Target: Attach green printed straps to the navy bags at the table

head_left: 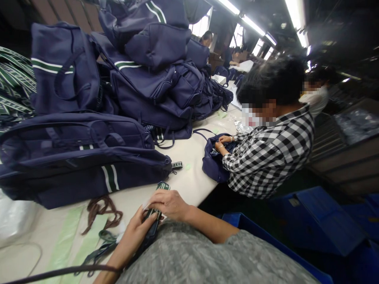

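Note:
Close to my body, at the table edge, both hands grip a dark webbing strap (164, 185) with green and white stripes. The fingers of my left hand (138, 224) wrap round its lower part. Higher up, my right hand (170, 203) pinches it, with the thumb hidden. Part of the strap runs down out of sight behind my left forearm. Just beyond my hands lies a long navy bag (74, 185) with a green and white stripe, and a small lettered strap end (177, 165) sticks out at its right end.
Navy bags (160, 47) are piled at the back, beside a heap of striped straps (14, 79). Brown cord (103, 213) and a green strap (102, 246) lie at left. A co-worker in a checked shirt (272, 154) handles a navy bag (209, 159). Blue bins (319, 217) stand at right.

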### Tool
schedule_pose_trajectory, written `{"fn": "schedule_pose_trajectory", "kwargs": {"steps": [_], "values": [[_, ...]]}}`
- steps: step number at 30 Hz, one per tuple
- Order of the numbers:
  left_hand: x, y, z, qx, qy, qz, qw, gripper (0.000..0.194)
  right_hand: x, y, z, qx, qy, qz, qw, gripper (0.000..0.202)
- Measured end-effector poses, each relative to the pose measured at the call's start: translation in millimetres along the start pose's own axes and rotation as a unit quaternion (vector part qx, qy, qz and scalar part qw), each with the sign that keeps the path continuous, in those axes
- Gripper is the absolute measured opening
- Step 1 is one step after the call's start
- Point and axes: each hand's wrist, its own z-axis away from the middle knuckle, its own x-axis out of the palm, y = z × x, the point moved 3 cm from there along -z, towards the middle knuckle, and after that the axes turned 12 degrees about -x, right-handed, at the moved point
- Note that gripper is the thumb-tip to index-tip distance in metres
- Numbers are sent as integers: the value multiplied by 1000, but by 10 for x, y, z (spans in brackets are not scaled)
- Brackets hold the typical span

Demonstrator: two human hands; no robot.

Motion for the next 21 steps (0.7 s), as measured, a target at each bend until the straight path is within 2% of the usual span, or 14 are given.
{"fn": "schedule_pose_trajectory", "kwargs": {"steps": [3, 6, 13, 18, 21], "values": [[-11, -73, 11, -9, 26, 20, 999, 43, 5, 55, 15, 40, 60, -51, 996, 14], [-47, -139, 3, -16, 63, 11, 998, 45, 20, 111, 49, 96, 93, -97, 986, 22], [-41, -164, -62, -47, 73, 44, 995, 54, 90, 182, 113, 108, 90, -147, 979, 25], [-37, -180, -56, -38, 118, 34, 992, 54, 133, 256, 179, 224, 110, -218, 943, 37], [-26, -148, -16, -30, 142, 25, 989, 50, 142, 295, 188, 259, 85, -260, 926, 47]]}}
